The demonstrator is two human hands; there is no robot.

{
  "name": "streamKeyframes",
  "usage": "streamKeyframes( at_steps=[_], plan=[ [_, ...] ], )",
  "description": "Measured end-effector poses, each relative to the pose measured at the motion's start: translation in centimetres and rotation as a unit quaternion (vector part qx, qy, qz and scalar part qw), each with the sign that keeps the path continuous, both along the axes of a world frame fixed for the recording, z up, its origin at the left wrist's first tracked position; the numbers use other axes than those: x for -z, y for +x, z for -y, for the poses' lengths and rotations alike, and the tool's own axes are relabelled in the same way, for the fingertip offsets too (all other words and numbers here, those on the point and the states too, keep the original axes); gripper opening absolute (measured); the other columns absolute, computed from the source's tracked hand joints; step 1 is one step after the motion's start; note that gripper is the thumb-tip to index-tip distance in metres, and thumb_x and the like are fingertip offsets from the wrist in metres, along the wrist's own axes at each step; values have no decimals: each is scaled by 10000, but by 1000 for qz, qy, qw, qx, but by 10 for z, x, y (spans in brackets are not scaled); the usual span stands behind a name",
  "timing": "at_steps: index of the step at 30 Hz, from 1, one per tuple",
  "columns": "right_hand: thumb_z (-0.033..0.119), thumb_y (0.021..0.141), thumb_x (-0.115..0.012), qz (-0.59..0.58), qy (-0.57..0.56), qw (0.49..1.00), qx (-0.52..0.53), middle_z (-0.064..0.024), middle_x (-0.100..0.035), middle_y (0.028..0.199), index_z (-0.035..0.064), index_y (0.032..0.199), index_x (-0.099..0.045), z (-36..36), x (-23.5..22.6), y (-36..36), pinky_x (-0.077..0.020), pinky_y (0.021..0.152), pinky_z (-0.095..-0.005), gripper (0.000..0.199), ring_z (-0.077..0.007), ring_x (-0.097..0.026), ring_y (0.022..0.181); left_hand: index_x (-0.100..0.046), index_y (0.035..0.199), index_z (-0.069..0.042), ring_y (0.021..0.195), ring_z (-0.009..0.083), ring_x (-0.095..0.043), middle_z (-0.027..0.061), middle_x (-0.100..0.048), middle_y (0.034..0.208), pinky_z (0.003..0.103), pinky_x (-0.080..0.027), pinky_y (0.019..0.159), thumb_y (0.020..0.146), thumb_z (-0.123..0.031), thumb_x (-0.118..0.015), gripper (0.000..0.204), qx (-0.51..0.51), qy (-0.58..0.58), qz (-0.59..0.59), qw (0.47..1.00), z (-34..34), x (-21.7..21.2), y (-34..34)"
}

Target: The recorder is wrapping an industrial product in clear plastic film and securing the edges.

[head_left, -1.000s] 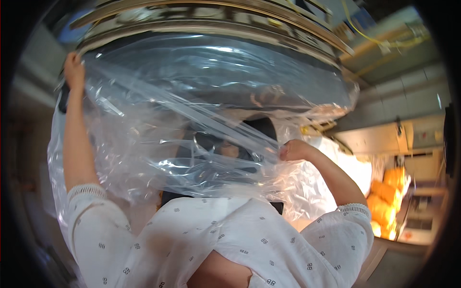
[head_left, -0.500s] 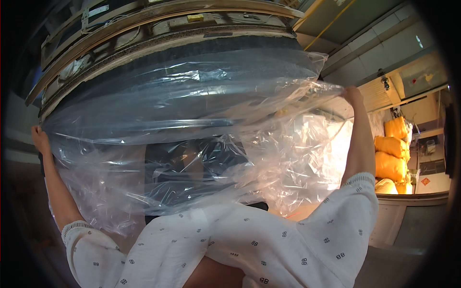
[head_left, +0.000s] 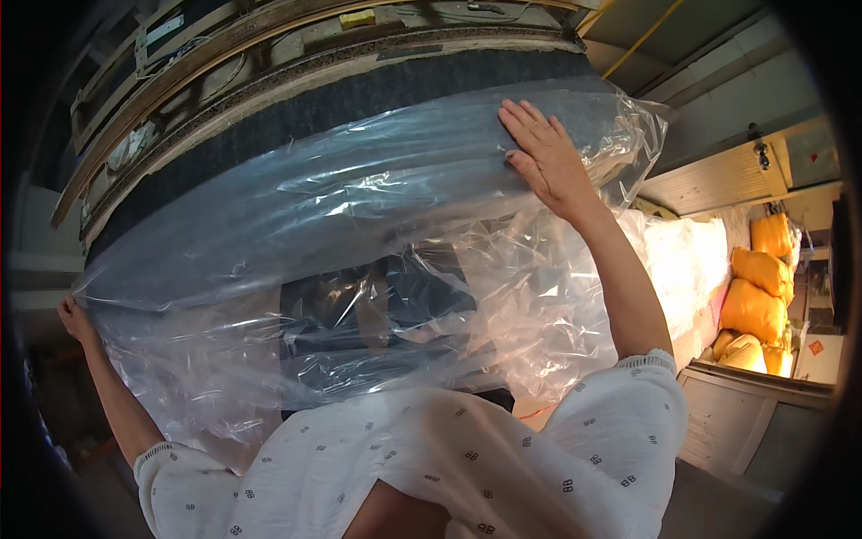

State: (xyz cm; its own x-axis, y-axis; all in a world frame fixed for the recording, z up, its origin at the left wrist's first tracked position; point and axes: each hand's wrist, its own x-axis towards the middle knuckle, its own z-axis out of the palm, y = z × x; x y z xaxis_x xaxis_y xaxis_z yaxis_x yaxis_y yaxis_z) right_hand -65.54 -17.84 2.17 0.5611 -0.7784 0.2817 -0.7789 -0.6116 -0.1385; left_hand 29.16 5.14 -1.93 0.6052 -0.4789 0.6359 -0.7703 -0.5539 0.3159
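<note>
A large clear plastic sheet point(head_left: 359, 193) spreads in wrinkles across a dark-topped work table point(head_left: 332, 108) and drapes down toward my body. At the far left, my left hand point(head_left: 75, 319) is closed on the sheet's corner, pulling that edge taut. My right hand point(head_left: 549, 162) lies flat on the sheet toward the right, palm down with fingers stretched out. Past it, the sheet's right end point(head_left: 642, 135) bunches into loose, shiny folds. Through the plastic, dark panels with a brownish strip between them show near my front.
Along the far side runs a wooden rail point(head_left: 260, 34) with a ledge holding a small yellow block point(head_left: 357, 19). Orange bundles point(head_left: 754, 305) are stacked at the right, beyond a brightly lit patch. A metal knob point(head_left: 763, 154) stands at the upper right.
My right hand has let go of the sheet's right edge and moved left, onto its surface with fingers spread. My left hand keeps its hold, and appears lower in view.
</note>
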Motion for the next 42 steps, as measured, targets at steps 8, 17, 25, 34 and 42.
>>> streamKeyframes(
  at_steps=[8, 17, 25, 34, 42],
  plan=[
    [267, 888, -475, 29, -25, 999, -1, -72, -429, 1332, 83, 1233, -480, 4, 2, 0, -327, 997, -408, 391, -268, -394, 1230, -530, 1096, -61, 916, 159, -526, 49, -567, 1029, 291, -432, 815, 890, -282, -549, 303, 111, -203, -382, 895, -81, -78, -36],
    [146, 789, -615, 228, 156, 961, 4, -56, -550, 840, 31, 891, -600, 85, 2, -3, -428, 750, -286, 155, -198, -531, 811, -503, 1190, -70, 975, 109, -510, 12, -545, 1101, 232, -398, 830, 899, -267, -546, 354, 134, -150, -410, 890, -215, -90, -79],
    [213, 885, -548, 614, 51, 787, 28, -24, -588, 930, 60, 1015, -553, 145, -78, -27, -445, 727, -243, 201, -113, -534, 800, -587, 1062, -61, 842, 93, -543, 11, -596, 962, 239, -426, 717, 882, -235, -554, 252, 139, -370, -356, 847, -45, -111, -148],
    [259, 854, -567, 371, -92, 896, 224, -76, -618, 915, 1, 977, -585, 193, 32, -93, -433, 775, -278, 287, -176, -560, 833, -616, 876, -69, 822, 302, -601, 123, -633, 844, 376, -461, 714, 815, -231, -526, 195, 24, -198, -87, 976, 131, -11, -229],
    [237, 871, -551, 337, -49, 915, 215, -76, -592, 883, -18, 917, -570, 226, 40, -92, -415, 773, -289, 260, -168, -521, 806, -654, 841, -71, 736, 231, -621, 92, -650, 767, 334, -465, 674, 761, -272, -588, 226, 50, -197, -199, 959, 174, -13, -217]
  ],
)
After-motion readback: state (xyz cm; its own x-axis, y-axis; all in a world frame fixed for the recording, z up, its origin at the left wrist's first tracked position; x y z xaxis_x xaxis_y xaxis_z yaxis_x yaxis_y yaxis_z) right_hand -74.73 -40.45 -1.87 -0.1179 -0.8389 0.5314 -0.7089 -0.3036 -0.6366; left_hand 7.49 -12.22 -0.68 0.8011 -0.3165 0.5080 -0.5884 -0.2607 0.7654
